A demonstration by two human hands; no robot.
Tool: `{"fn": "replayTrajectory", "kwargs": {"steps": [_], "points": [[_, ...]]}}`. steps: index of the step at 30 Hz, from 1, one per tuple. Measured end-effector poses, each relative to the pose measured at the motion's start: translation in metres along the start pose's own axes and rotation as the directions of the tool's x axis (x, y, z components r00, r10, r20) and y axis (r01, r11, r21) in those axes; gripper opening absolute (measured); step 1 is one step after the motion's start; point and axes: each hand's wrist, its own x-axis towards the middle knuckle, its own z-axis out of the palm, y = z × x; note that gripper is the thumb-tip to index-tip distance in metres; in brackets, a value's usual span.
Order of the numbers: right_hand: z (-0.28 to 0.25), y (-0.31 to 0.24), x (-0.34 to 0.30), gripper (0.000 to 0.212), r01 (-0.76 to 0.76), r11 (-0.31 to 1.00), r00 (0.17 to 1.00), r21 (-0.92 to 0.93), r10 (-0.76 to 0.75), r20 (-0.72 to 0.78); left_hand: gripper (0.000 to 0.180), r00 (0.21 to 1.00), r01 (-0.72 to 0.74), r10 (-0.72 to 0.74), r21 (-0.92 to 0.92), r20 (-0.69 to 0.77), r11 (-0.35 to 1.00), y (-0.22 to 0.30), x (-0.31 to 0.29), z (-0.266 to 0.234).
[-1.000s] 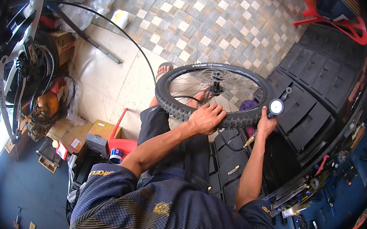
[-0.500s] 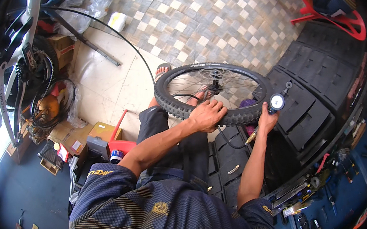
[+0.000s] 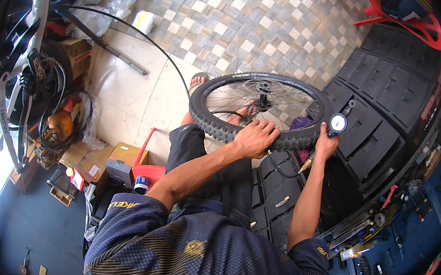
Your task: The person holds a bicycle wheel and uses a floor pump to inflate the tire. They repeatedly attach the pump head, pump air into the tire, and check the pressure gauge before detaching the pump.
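A bicycle wheel (image 3: 216, 128) with a knobby black tyre leans over my lap, tilted, its spokes and hub facing up. My left hand (image 3: 256, 138) grips the near side of the tyre, fingers curled over its edge. At the tyre's right side, my right hand (image 3: 327, 143) is wrapped round a tyre inflator with a round white dial gauge (image 3: 338, 123). A black hose with a brass fitting (image 3: 306, 164) hangs below that hand and curves under the tyre. Where the hose meets the wheel is hidden.
On the right stand black panelled drawers (image 3: 393, 75) and a blue bench (image 3: 415, 228) strewn with tools. A bicycle frame (image 3: 33, 53) rises at the left. Cardboard boxes (image 3: 86, 159) and a red plastic object (image 3: 150, 172) sit by my left leg. A black air hose (image 3: 150, 39) arcs over the tiled floor.
The view has shifted slightly, so the wheel, both hands and the gauge appear a little farther right. Both hands keep their grips.
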Motion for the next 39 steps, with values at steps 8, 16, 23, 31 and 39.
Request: {"fn": "replayTrajectory", "kwargs": {"steps": [8,16,23,31,39], "points": [[0.0,0.006,0.002,0.052,-0.018,0.999,1.0,-0.035,0.018,0.01,0.05,1.0,-0.006,0.006,-0.013,-0.023,1.0,0.001,0.0,0.0],[-0.002,0.008,0.001,0.053,-0.015,0.999,1.0,-0.03,0.015,0.023,0.062,0.996,0.027,-0.026,-0.014,0.081,1.0,0.002,-0.001,0.004],[-0.007,0.003,0.0,0.061,-0.052,0.997,0.996,-0.065,0.056,0.069,0.063,0.997,0.027,-0.025,-0.025,0.079,0.999,0.003,-0.002,0.006],[-0.005,0.01,0.001,0.059,-0.021,0.999,0.998,-0.028,0.022,0.057,0.061,0.997,0.017,-0.016,-0.007,0.073,1.0,0.003,-0.003,0.01],[-0.004,0.013,-0.002,0.059,-0.012,0.999,1.0,-0.048,0.013,0.021,0.051,1.0,0.001,-0.001,-0.023,0.009,1.0,0.005,-0.004,0.008]]}}
